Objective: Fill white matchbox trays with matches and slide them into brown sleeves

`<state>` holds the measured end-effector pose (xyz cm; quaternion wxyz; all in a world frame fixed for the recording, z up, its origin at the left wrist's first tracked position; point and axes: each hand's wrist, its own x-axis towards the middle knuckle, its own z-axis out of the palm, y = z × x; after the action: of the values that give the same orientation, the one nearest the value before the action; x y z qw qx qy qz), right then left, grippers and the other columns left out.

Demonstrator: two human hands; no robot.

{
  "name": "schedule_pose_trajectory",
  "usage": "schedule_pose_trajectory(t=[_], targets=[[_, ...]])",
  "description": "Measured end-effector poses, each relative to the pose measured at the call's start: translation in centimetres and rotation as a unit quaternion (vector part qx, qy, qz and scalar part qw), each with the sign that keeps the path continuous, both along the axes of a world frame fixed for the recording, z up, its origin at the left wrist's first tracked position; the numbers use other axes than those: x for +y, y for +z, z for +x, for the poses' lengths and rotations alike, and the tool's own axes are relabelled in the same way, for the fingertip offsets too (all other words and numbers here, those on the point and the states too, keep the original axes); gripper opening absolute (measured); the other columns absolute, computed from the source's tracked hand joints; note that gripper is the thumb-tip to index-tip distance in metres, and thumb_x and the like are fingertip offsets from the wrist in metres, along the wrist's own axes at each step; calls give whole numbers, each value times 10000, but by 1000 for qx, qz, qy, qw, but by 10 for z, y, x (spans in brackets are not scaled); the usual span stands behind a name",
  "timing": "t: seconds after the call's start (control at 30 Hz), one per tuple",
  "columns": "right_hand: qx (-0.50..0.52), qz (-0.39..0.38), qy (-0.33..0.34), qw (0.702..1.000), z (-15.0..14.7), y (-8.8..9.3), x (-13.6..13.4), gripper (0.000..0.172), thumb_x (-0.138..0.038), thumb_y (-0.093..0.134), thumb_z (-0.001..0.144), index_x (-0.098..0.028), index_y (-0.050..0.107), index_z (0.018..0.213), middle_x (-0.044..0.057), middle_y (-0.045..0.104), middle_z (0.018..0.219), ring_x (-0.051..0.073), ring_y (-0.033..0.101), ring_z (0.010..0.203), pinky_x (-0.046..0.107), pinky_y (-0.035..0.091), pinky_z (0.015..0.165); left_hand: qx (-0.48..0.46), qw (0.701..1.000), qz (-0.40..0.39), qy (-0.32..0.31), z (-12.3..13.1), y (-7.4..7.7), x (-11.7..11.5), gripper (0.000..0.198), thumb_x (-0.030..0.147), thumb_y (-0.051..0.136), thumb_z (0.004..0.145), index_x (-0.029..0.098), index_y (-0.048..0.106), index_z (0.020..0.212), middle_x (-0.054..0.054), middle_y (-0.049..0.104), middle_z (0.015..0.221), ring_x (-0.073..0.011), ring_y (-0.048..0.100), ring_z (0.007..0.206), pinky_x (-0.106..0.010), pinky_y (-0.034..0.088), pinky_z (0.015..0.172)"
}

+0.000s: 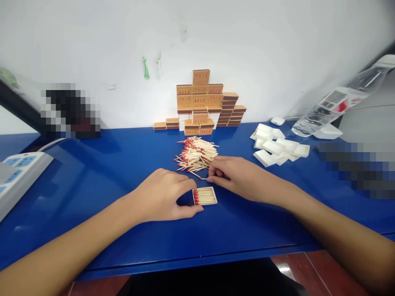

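A small white matchbox tray lies on the blue desk, filled with matches whose red heads point left. My left hand is closed around its left end, with the thumb at the near side and the fingers at the far side. Just beyond the tray, my right hand pinches a single match, its red head sticking out to the left. Behind that hand spreads a loose heap of matches, heads mostly to the left; the fingertips are at its near right edge.
Orange and brown matchboxes are stacked against the wall. Several white trays are piled at the right, near a tilted plastic bottle and a white earbud case. A power strip sits on the left; the desk edge runs in front.
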<state>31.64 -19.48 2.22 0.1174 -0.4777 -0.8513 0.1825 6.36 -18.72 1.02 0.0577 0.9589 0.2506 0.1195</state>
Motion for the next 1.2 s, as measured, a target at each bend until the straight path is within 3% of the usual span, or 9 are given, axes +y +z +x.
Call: schedule_pose_trajectory(t=[0.1, 0.2, 0.37, 0.6, 0.8, 0.93, 1.07, 1.2], targets=[[17, 10, -6, 1000, 5, 6, -2, 202, -317, 589, 1015, -205, 600, 847, 10, 646, 818, 150, 534, 713, 290, 355, 645, 5, 1000, 1, 18, 0, 0, 0, 365, 551, 643, 939, 199, 738, 925, 7, 710, 735, -196, 699, 671, -321, 414, 600], [45, -22, 30, 998, 3, 9, -7, 196, -341, 591, 1016, -218, 615, 865, -8, 640, 796, 146, 530, 702, 288, 355, 640, 8, 1000, 0, 25, 0, -1, 0, 356, 539, 646, 937, 194, 731, 914, 1, 726, 768, -204, 713, 699, -323, 424, 606], [49, -54, 78, 994, -7, 10, -17, 119, -240, 638, 973, -210, 623, 859, -8, 669, 835, 138, 543, 713, 280, 360, 647, 7, 1000, 4, 25, 0, -1, 0, 383, 550, 624, 948, 187, 708, 860, -3, 709, 744, -205, 701, 681, -325, 422, 597], [60, -45, 86, 993, -6, 9, -17, 144, -286, 627, 996, -210, 641, 874, -8, 648, 832, 133, 524, 712, 272, 348, 630, 8, 1000, 4, 25, 0, 0, 1, 382, 555, 625, 946, 191, 707, 864, 6, 706, 740, -196, 696, 677, -317, 407, 594], [87, 25, 13, 996, -14, 1, -9, 98, -225, 638, 958, -201, 658, 865, -34, 570, 715, 121, 494, 652, 268, 336, 615, -10, 1000, 3, -8, 0, -1, -2, 348, 533, 673, 916, 189, 720, 888, 23, 686, 715, -176, 666, 631, -318, 389, 573], [92, 57, -49, 993, -23, -11, 1, 136, -292, 703, 926, -188, 661, 848, -23, 592, 733, 126, 497, 659, 273, 321, 605, -21, 999, -10, -24, 0, -1, -5, 311, 499, 697, 906, 190, 732, 917, 27, 693, 726, -167, 662, 643, -310, 414, 598], [74, 40, -41, 996, -27, -18, 4, 120, -219, 692, 923, -181, 656, 815, -19, 606, 726, 122, 501, 660, 265, 324, 616, -10, 1000, -6, -16, 0, -1, -4, 329, 514, 684, 917, 190, 739, 923, 17, 702, 733, -173, 665, 649, -310, 411, 604], [50, 22, -38, 998, -16, -10, 4, 120, -161, 643, 931, -184, 655, 814, -10, 628, 747, 125, 521, 674, 265, 341, 633, 1, 1000, -3, -5, 0, 1, -2, 333, 529, 670, 926, 205, 738, 959, 20, 705, 734, -175, 668, 650, -309, 400, 607]])
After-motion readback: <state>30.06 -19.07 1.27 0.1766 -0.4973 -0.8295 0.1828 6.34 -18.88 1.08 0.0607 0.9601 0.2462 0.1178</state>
